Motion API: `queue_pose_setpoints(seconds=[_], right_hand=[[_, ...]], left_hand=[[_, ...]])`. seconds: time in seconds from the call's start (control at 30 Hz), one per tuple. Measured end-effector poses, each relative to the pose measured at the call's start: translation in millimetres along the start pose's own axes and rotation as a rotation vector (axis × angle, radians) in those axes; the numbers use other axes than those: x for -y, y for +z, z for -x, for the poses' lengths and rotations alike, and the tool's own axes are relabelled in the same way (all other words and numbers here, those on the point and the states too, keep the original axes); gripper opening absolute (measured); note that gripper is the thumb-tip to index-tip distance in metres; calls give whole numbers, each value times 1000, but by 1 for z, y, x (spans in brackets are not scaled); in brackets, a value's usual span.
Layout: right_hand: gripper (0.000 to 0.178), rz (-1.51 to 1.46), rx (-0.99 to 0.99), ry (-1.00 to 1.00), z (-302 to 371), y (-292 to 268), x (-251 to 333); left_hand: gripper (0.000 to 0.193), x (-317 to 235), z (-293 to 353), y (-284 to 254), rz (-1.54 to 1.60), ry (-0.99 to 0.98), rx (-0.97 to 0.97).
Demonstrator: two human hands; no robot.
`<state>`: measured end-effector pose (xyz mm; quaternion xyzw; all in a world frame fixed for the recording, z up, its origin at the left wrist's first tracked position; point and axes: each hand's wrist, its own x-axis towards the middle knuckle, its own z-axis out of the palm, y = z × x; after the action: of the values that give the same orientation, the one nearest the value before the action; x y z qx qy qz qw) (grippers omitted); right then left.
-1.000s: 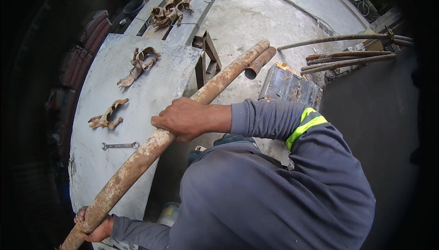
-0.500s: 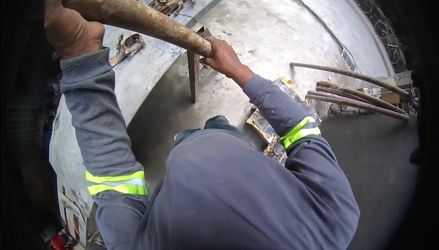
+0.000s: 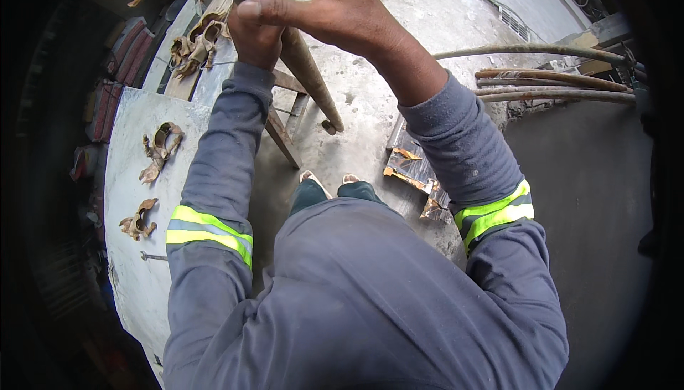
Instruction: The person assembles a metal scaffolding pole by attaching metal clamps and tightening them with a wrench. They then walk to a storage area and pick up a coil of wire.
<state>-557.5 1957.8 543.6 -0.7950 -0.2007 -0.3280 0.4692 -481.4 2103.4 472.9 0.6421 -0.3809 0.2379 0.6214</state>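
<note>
A rusty metal pipe (image 3: pixel 313 76) stands steeply tilted in front of me; its lower end is over the concrete floor and its upper end runs out of view. My left hand (image 3: pixel 251 39) is closed around it, partly hidden behind the other hand. My right hand (image 3: pixel 331 6) is beside the pipe with thumb and fingers apart, the thumb crossing in front of it; whether it touches cannot be seen. On the pale tabletop (image 3: pixel 125 169) at my left lie two rusty scaffold clamps, one farther (image 3: pixel 162 149) and one nearer (image 3: pixel 139 220).
More rusty clamps (image 3: pixel 199 44) are piled at the table's far end. A bolt-like metal piece (image 3: pixel 154 256) lies on the tabletop. Several pipes (image 3: pixel 556 90) lie at the right. Metal-and-orange pieces (image 3: pixel 413 165) rest on the floor near my feet. A table leg (image 3: pixel 283 139) stands ahead.
The pipe has swung from a slant across the upper left to steeply upright. My left hand has moved right along with it. My right hand has let go of its end and risen higher.
</note>
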Motion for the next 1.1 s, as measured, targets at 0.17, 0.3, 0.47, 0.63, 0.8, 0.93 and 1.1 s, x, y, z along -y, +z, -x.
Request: queue_pose_setpoints(seconds=[0.17,0.3,0.47,0.63,0.8,0.93,1.1], right_hand=[[77,-38,22,177,-35,37,-6],[74,-93,-72,257,-33,74,-6],[72,-116,-204,335,-21,127,4],[72,-246,-162,273,-44,156,-19],[71,-183,-148,145,-48,154,-29],[72,-288,-46,289,-51,143,-36],[67,-452,187,155,-60,136,-61]], left_hand=[[46,42,32,3,285,-294,152],[54,73,28,-34,161,-373,346],[61,97,17,-73,79,-404,476],[54,106,11,-105,-21,-493,598],[44,117,-2,-120,-40,-576,692],[40,118,4,-119,21,-657,656],[42,105,21,-106,0,-582,450]])
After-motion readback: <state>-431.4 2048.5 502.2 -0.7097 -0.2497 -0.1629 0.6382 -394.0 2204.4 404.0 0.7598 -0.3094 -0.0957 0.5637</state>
